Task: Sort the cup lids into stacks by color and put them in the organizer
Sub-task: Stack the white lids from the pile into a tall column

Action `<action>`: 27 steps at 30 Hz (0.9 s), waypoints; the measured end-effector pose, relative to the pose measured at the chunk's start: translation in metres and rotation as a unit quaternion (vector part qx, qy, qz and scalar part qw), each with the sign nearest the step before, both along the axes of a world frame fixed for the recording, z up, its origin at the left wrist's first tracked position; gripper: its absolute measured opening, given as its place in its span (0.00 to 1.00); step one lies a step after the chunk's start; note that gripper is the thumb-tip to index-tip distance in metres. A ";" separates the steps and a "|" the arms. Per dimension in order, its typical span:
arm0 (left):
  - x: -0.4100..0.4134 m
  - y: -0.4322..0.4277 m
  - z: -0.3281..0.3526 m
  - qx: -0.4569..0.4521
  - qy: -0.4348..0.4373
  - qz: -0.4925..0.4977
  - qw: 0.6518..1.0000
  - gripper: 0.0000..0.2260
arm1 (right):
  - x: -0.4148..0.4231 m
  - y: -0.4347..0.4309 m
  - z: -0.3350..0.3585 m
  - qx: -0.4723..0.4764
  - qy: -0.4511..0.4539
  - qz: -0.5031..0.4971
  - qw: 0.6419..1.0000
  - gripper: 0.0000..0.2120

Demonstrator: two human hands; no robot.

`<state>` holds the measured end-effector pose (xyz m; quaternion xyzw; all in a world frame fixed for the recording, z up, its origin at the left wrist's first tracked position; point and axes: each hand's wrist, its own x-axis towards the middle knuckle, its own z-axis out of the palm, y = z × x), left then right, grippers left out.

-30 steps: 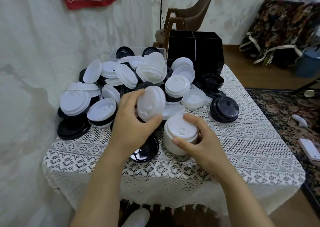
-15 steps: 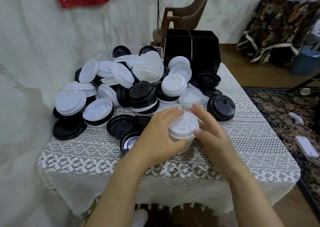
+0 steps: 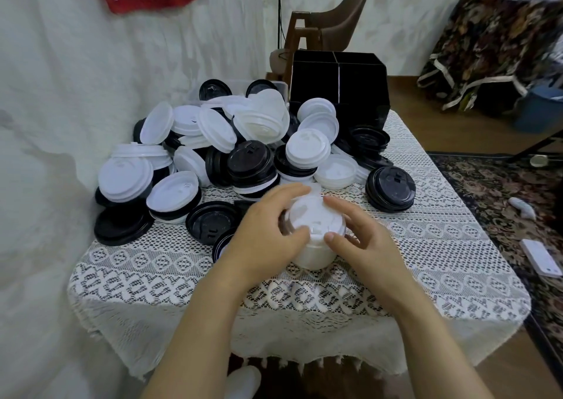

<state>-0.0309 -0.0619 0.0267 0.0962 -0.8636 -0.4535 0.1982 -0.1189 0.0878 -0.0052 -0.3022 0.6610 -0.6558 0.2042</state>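
Observation:
A stack of white lids (image 3: pixel 313 231) stands on the lace tablecloth (image 3: pixel 426 246) near the front middle. My left hand (image 3: pixel 268 231) grips its left side, thumb on the top lid's rim. My right hand (image 3: pixel 359 234) holds the right side, with thumb and fingers curled round the top lid. Behind them lies a big mixed pile of white lids (image 3: pixel 307 148) and black lids (image 3: pixel 249 161). The black organizer (image 3: pixel 338 84) stands at the table's far edge, its compartments dark inside.
A stack of black lids (image 3: pixel 390 188) sits to the right of the pile. Single black lids (image 3: pixel 122 225) lie at the front left. The wall (image 3: pixel 61 93) runs along the table's left side. A chair (image 3: pixel 329 23) stands behind the organizer. A carpet (image 3: pixel 502 200) lies to the right.
My left hand carried a white lid from above the pile down onto the white stack. Both hands now hold the stack with that lid on top.

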 end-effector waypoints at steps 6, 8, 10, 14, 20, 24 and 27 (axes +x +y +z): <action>-0.009 -0.011 -0.003 -0.120 0.076 0.166 0.976 0.12 | 0.000 -0.002 -0.001 0.019 0.028 -0.018 0.999 0.22; -0.013 -0.016 -0.010 -0.175 0.021 0.164 0.971 0.13 | 0.000 -0.002 -0.001 0.022 0.029 -0.018 0.999 0.22; -0.016 -0.020 -0.014 -0.215 -0.019 0.146 0.965 0.14 | -0.001 -0.002 -0.001 0.028 0.037 -0.019 0.999 0.21; -0.021 -0.022 -0.011 -0.260 -0.058 0.117 0.957 0.13 | 0.001 -0.005 0.000 0.038 0.057 -0.018 0.997 0.18; -0.022 -0.028 -0.010 -0.251 -0.082 0.109 0.958 0.12 | 0.000 -0.007 -0.003 0.064 0.083 -0.013 0.994 0.23; -0.022 -0.032 -0.011 -0.244 -0.080 0.102 0.961 0.09 | 0.000 -0.008 -0.004 0.072 0.093 -0.020 0.993 0.26; -0.022 -0.032 -0.012 -0.193 -0.037 0.118 0.973 0.04 | 0.001 -0.009 -0.004 0.067 0.101 -0.026 0.992 0.25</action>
